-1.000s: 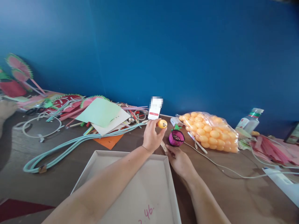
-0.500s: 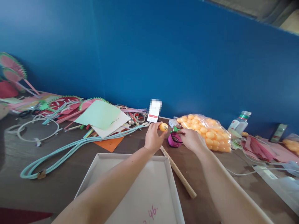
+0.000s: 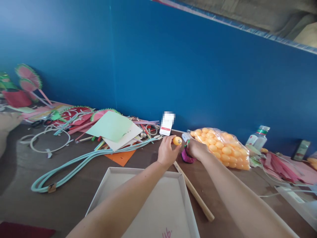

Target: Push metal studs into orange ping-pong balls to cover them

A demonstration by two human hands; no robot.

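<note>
A small yellow-orange ball [image 3: 177, 140] with a dark, silvery patch on one side is pinched between the thumb and fingers of my left hand [image 3: 168, 152]. My right hand [image 3: 198, 149] reaches over a small purple pouch [image 3: 187, 156], its closed fingers down at the top of it. A bit of green [image 3: 188, 142] shows beside those fingers. What they grip is hidden behind the hand. Below my left forearm is a shallow white box lid [image 3: 146, 170] with pink writing inside it.
A clear bag of similar balls [image 3: 224, 148] lies right of my right hand. A phone [image 3: 166, 125] leans at the back. A wooden stick [image 3: 195, 191] lies beside the lid. Pale blue tubing [image 3: 81, 158] and papers [image 3: 114, 129] spread leftward. A bottle [image 3: 259, 137] stands at right.
My right hand has moved closer over the purple pouch, so its fingers are now mostly hidden. My left hand still holds the ball. The whole view has shifted slightly.
</note>
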